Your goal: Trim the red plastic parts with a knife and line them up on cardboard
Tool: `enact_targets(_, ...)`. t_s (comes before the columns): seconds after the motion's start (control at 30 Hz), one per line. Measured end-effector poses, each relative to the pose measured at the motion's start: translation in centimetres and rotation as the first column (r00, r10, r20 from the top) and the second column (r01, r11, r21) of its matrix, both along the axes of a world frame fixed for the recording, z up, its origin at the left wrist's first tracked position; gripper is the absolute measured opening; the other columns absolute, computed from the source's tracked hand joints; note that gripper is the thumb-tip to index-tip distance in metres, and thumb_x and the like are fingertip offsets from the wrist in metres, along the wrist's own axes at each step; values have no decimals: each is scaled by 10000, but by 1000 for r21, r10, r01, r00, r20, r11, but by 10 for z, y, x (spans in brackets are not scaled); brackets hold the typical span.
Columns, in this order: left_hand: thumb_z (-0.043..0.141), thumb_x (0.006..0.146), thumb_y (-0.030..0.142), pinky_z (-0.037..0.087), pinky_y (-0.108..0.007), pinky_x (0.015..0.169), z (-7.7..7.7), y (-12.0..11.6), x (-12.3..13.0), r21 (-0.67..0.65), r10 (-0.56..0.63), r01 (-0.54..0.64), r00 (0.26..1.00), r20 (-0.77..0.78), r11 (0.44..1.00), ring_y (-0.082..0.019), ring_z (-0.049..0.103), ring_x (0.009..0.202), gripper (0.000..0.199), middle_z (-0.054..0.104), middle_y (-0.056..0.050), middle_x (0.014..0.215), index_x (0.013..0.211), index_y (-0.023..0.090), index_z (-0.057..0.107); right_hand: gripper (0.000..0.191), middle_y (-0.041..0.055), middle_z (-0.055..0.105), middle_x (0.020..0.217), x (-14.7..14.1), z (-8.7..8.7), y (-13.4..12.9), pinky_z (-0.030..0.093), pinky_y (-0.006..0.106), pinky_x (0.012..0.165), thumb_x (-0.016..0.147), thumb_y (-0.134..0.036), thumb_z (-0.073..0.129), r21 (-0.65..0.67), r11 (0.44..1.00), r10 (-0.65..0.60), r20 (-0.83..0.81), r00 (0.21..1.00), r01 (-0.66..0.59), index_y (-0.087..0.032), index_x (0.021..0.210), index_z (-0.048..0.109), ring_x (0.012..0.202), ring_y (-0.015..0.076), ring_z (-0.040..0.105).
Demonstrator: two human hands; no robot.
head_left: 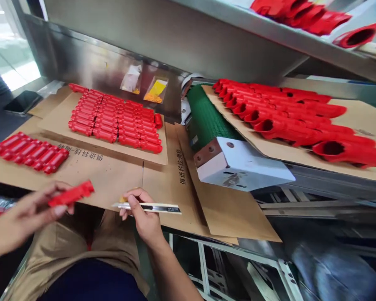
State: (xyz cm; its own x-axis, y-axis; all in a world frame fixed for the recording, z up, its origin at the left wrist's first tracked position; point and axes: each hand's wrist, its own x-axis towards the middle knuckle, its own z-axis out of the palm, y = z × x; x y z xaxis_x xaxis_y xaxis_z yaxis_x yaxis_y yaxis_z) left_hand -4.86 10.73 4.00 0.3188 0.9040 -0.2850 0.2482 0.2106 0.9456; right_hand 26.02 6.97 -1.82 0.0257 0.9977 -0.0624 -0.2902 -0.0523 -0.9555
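Note:
My left hand (39, 211) grips a red plastic part (72, 194) between thumb and fingers, just over the near edge of the cardboard. In my right hand (141, 211) is a utility knife (163, 208), its tip pointing left toward the red part but apart from it. A small yellowish bit (123, 200) shows at my right fingertips; what it is I cannot make out. Left of centre, a row of red plastic parts (31, 151) lies on the cardboard. Behind it, more such parts (113, 119) stand in tight rows on a raised cardboard sheet (144, 155).
A green conveyor belt (209, 113) with a white metal end bracket (244, 167) stands at right. Larger red hollow parts (288, 113) lie on cardboard above it, others (301, 14) on a shelf. Two small bags (156, 90) hang on the metal back wall. A phone (23, 102) lies far left.

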Motion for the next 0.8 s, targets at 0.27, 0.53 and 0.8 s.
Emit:
enact_targets(0.27,785,943,520,539,-252,610,-22,-83,50,-148,187,-164,970,158,975,-177,635,699,369,799,-58,945,1207,263,793,497,-67,642,640,-34,28,-34,386,143,373,873,-648,817,-246,954,211,133,968,-174,-198,988,639,383,38,471)
enact_targets(0.53,939,781,483,593,-262,601,-35,-94,51,-33,382,-381,913,142,924,-200,681,643,338,770,-58,789,1006,263,815,431,-68,633,650,-53,12,-50,436,172,411,889,-600,805,-200,966,191,139,972,-161,-226,930,595,438,68,502)
enact_targets(0.8,888,857,441,597,-258,611,-32,-94,58,117,480,-514,846,231,850,-181,705,620,252,759,-22,834,1047,298,804,359,11,674,688,-48,9,-60,515,268,601,1076,-479,603,107,992,-11,580,815,-62,-221,839,683,618,151,617)
